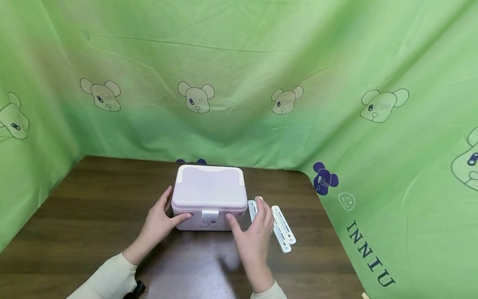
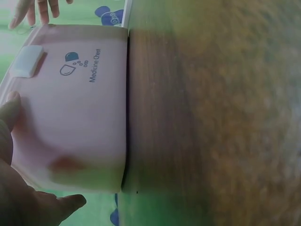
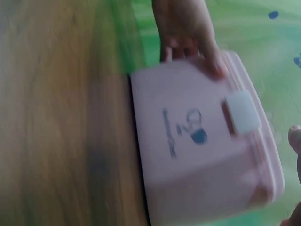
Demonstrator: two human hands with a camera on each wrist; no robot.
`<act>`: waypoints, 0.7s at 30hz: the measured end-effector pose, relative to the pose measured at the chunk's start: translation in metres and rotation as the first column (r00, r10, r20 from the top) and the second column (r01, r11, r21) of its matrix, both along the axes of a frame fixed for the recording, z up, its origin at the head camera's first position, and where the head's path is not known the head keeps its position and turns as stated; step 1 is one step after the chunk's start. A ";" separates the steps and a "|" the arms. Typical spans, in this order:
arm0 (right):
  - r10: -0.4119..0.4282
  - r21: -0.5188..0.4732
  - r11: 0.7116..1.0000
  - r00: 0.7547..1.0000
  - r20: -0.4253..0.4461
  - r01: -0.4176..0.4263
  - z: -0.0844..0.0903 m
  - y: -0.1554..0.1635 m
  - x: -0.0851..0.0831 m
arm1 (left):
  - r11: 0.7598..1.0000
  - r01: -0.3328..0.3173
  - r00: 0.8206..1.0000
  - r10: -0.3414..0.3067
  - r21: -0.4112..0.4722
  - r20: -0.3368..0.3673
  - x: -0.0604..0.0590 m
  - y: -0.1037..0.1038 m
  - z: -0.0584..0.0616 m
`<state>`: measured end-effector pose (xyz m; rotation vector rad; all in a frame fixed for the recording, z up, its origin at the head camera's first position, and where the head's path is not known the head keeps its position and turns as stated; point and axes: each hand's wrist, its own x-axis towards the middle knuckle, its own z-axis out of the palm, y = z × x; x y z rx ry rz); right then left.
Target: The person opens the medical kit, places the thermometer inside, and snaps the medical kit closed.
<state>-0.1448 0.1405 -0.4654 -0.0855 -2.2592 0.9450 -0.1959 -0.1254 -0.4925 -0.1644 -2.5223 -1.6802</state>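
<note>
Pale sleeves come in at the bottom of the frame, and beyond them, left of centre, the left hand cups loosely about the near left corner of the box, thumb over the front and fingers reaching along the side; whether they press it, I cannot tell. Lower right of centre, the right hand is spread and grips nothing, its thumb by the front right corner. The box stands level on the worktop at lower centre, its lid down and its white latch facing the bottom of the frame. The step in hand looks like steadying the box between both hands; done well, that calls for matched pressure low on the two end walls, since a push on the lid's rim alone could tip it. The smooth plastic probably slips easily, so flat fingers serve better than fingertips. White strips with printed scales lie just right of the box, partly behind the right hand, which should close in above them, lest it knock them askew. Farther back, green cloth fills the upper frame, so any push that way is best kept short.
</note>
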 end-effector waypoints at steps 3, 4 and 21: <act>-0.034 0.012 0.999 0.999 -0.017 0.035 0.000 -0.012 0.004 | 1.000 -0.001 1.000 0.001 0.011 -0.006 0.000 0.002 0.001; -0.042 0.014 0.999 0.999 -0.021 0.042 -0.001 -0.016 0.004 | 1.000 0.000 1.000 0.000 0.014 -0.017 0.000 0.003 0.002; -0.032 0.014 0.999 0.998 0.062 0.032 -0.003 -0.068 0.008 | 0.997 -0.066 0.995 0.063 -0.037 -0.075 -0.001 0.011 0.007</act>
